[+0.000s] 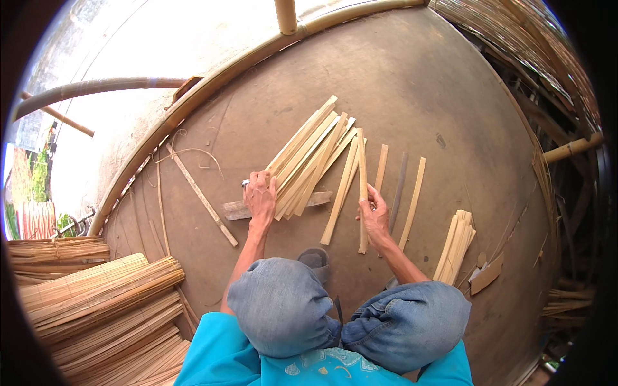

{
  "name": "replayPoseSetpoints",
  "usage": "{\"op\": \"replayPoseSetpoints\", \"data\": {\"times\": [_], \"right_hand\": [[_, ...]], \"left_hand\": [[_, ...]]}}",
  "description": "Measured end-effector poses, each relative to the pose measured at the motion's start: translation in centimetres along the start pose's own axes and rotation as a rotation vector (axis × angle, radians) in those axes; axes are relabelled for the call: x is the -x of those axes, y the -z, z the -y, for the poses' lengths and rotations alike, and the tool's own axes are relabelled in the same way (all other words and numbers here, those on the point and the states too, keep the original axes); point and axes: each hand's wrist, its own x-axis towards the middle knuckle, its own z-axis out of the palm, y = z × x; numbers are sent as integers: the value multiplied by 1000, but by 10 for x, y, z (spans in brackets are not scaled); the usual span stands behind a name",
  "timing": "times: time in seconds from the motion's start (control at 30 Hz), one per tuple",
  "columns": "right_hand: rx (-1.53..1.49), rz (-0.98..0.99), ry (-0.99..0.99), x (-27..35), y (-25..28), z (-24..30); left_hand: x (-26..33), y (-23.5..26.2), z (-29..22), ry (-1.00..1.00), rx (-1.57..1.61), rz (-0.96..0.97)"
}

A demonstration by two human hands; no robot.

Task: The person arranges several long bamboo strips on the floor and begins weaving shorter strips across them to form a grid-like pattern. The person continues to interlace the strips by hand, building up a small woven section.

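Observation:
A fanned pile of pale bamboo strips (308, 161) lies on the floor in front of me, its near end raised on a short wooden block (239, 210). My left hand (259, 196) is closed at the pile's near left end, thumb against the outer strips; a small shiny thing shows at its fingers, perhaps a ring. My right hand (375, 215) pinches a single bamboo strip (362, 157), which stretches out lengthwise past the fingers both ways. Just left of it, another loose strip (339, 199) leans from the pile. Several separate strips (413, 202), one of them greyish, lie right of that hand.
A small bundle of strips (456, 244) lies to the right, near a scrap of cardboard (487, 275). Large stacks of bamboo slats (103, 296) fill the lower left. A thin stick (203, 196) lies left of the pile. A bamboo rail (212, 83) edges the floor.

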Motion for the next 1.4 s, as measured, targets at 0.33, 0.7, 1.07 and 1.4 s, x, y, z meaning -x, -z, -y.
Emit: {"op": "replayPoseSetpoints", "data": {"times": [0.33, 0.7, 1.07, 1.4], "right_hand": [[-174, 347, -84, -9, -29, -21], [-280, 362, -160, -2, -28, -10], [-284, 312, -191, 5, -23, -10], [-325, 315, -207, 9, -15, -13]], "left_hand": [[-13, 11, 21, 293, 495, 315], [-2, 16, 31, 338, 600, 313], [-8, 7, 43, 324, 449, 215], [-14, 14, 45, 386, 555, 231]]}}
